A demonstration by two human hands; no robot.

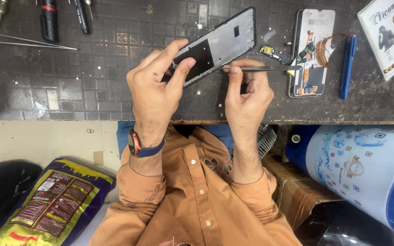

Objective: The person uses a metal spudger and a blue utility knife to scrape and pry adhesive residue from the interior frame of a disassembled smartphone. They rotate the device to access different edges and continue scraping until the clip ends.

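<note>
My left hand [157, 86] grips the near end of a black phone frame [224, 38] that lies tilted on the dark work mat [92, 86]. Thumb and forefinger pinch its lower edge. My right hand [247, 93] holds thin metal tweezers [263, 68], with their tips pointing right toward a small circuit part [275, 53]. An opened phone screen assembly [310, 52] with an orange flex cable lies just right of the tweezers.
A blue craft knife [347, 66] and a printed card [386, 34] lie at the right. Screwdrivers and pens [49, 18] sit at the top left, with long tweezers [23, 43] below them. Under the bench are a blue-white barrel [365, 168], a cardboard box [297, 191] and a yellow-purple bag [51, 205].
</note>
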